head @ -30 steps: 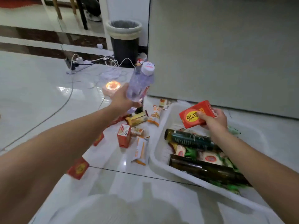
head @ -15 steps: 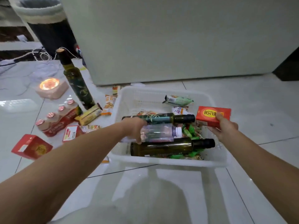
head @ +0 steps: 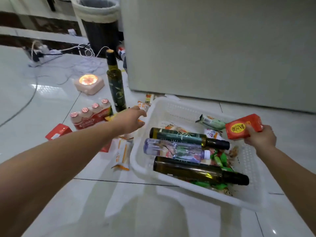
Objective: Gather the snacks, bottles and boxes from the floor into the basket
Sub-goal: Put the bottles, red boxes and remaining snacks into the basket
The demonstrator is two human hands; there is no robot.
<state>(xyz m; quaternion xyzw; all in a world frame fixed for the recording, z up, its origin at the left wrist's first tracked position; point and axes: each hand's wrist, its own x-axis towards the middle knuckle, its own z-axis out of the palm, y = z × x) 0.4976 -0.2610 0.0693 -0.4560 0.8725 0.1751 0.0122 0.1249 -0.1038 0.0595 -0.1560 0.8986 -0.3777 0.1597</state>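
The white plastic basket [head: 172, 108] sits on the floor and holds two dark bottles, a clear water bottle [head: 176, 150] lying between them, and several snack packets. My right hand [head: 260, 138] grips a red box [head: 243, 126] over the basket's right rim. My left hand [head: 130, 119] is empty with fingers apart, stretched over the basket's left rim near an orange-and-white snack packet [head: 142, 106]. On the floor to the left are an upright green bottle [head: 116, 86], a pack of small drink bottles [head: 91, 116], a red box [head: 58, 131] and another snack packet [head: 122, 153].
A pale cabinet [head: 213, 48] stands right behind the basket. A bin [head: 99, 23] stands at the back, with a power strip and cables [head: 51, 53] on the floor beside it. A small glowing lamp [head: 89, 82] sits left of the upright bottle.
My left hand carried the water bottle over, laid it in the basket, let go and has moved left past the rim. My right hand keeps the red box.
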